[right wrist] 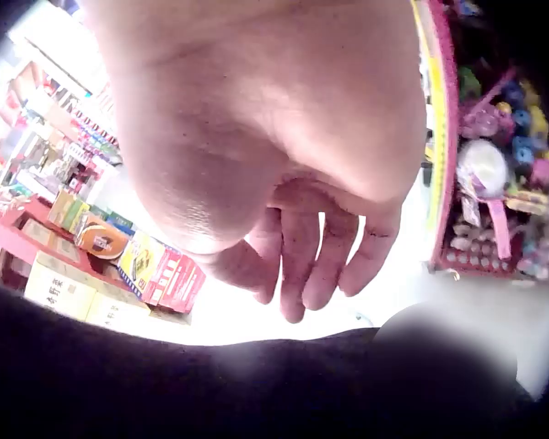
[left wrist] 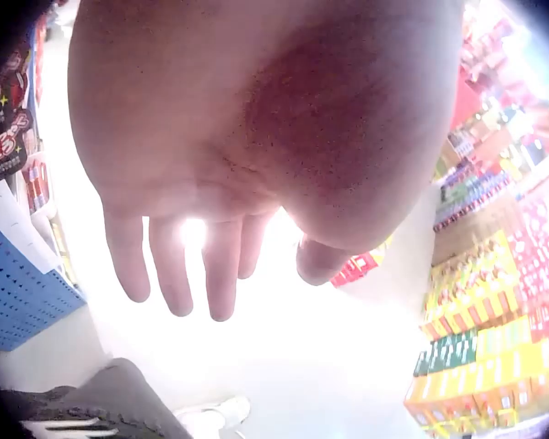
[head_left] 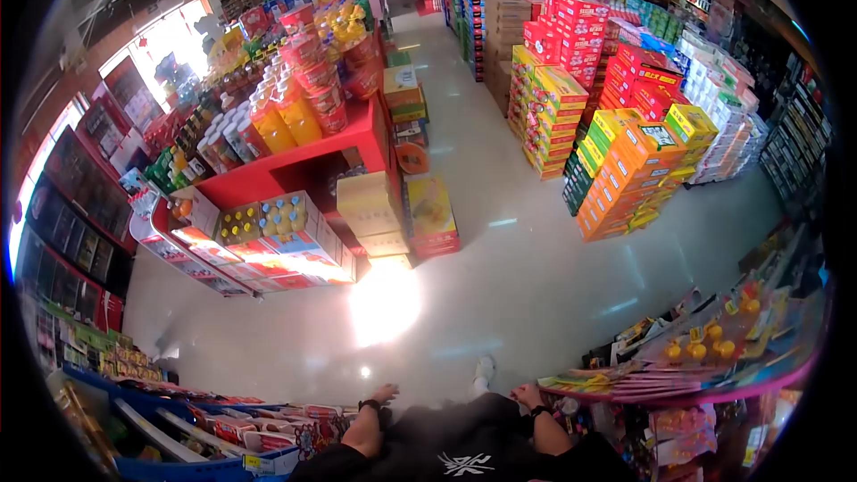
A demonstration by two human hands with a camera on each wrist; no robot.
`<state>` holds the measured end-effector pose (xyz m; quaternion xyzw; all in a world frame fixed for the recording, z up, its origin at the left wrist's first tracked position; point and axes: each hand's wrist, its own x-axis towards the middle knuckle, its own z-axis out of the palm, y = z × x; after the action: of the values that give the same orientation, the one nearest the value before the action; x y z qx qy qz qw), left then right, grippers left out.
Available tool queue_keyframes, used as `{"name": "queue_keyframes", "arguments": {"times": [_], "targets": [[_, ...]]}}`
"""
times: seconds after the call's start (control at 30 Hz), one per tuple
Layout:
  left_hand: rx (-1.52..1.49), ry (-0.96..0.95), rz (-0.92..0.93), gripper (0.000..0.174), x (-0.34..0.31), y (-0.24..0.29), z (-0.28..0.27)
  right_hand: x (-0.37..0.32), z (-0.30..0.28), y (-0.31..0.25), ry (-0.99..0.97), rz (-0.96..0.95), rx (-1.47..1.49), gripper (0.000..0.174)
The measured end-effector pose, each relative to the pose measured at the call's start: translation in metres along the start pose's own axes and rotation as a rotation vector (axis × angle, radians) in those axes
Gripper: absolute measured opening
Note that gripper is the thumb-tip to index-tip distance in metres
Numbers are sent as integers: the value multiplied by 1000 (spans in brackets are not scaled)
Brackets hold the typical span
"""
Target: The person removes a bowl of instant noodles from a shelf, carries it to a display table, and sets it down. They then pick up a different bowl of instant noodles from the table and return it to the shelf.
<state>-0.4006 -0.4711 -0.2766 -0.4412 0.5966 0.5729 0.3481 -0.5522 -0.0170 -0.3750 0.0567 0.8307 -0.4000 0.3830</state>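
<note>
My left hand hangs beside my body in the head view, near the shelf of packaged goods at the lower left. Up close in the left wrist view, the palm faces the camera, its fingers relaxed and slightly apart with nothing held. On the other side, my right hand hangs near the pink-edged display rack. Its fingers droop loosely in the right wrist view and hold nothing. One white shoe shows on the floor between the hands.
A pale tiled floor runs ahead as an aisle. Left of it stands a red display table with bottles and tubs; stacked orange cartons stand to the right. A blue shelf of packets is close at the lower left.
</note>
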Motion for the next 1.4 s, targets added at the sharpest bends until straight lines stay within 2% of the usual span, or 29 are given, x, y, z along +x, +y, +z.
{"name": "queue_keyframes", "arguments": {"times": [0.07, 0.2, 0.27, 0.37, 0.5, 0.57, 0.6, 0.67, 0.7, 0.73, 0.77, 0.83, 0.87, 0.9, 0.97, 1.0, 1.1, 1.2, 1.23, 1.27, 1.4], "targets": [[9, 44, -6, 46, 12, 21, 2, 15, -18, -26, -14, -38, 97, 25], [-76, 29, 16, 37, 28, 70, 19, 57, -48, -20, -106, -39, 60, 22], [69, -78, 186, 35, 75, 71, 22, 66, -71, -22, -94, -36, 84, 22], [449, -134, 420, 42, 74, 129, 58, 50, -108, -44, -19, -26, 213, 22], [832, 32, 727, 45, 79, 189, 98, 58, -115, -18, -22, 110, 192, 21], [603, 19, 607, 45, 70, 230, 101, 43, -119, -26, -7, 216, 222, 21], [620, 58, 649, 44, 72, 242, 103, 55, -110, -3, 49, 155, 241, 22], [554, 111, 503, 43, 59, 263, 114, 73, -86, 41, 172, 26, 284, 25], [523, 139, 437, 42, 62, 272, 115, 78, -80, 50, 179, 35, 276, 25], [667, 99, 486, 42, 64, 279, 116, 84, -74, 57, 187, 43, 269, 26], [725, 74, 429, 43, 34, 301, 122, 91, -64, 71, 196, 52, 264, 27], [846, 16, 319, 46, -51, 361, 136, 75, -92, 32, 102, 6, 187, 28], [873, -47, 446, 41, 73, 309, 118, 66, -107, 13, 56, -19, 150, 29], [897, -107, 574, 36, 168, 273, 105, 61, -114, -8, 110, 24, 193, 29], [998, -123, 612, 36, 179, 307, 102, 71, -117, -27, 177, 93, 226, 30], [1138, -216, 600, 40, 202, 322, 97, 83, -112, -13, 188, 127, 208, 30], [1090, -245, 675, 41, 235, 371, 84, 117, -134, -34, 184, 144, 173, 34], [757, -86, 482, 39, 216, 430, 79, 151, -148, -84, 148, 118, 156, 38], [713, -73, 488, 39, 210, 446, 77, 161, -154, -98, 128, 110, 147, 40], [668, -56, 496, 38, 207, 465, 74, 183, -163, -114, 89, 199, 176, 29], [547, -68, 487, 38, 241, 514, 37, 237, -206, -208, 20, 190, 75, 29]]}}
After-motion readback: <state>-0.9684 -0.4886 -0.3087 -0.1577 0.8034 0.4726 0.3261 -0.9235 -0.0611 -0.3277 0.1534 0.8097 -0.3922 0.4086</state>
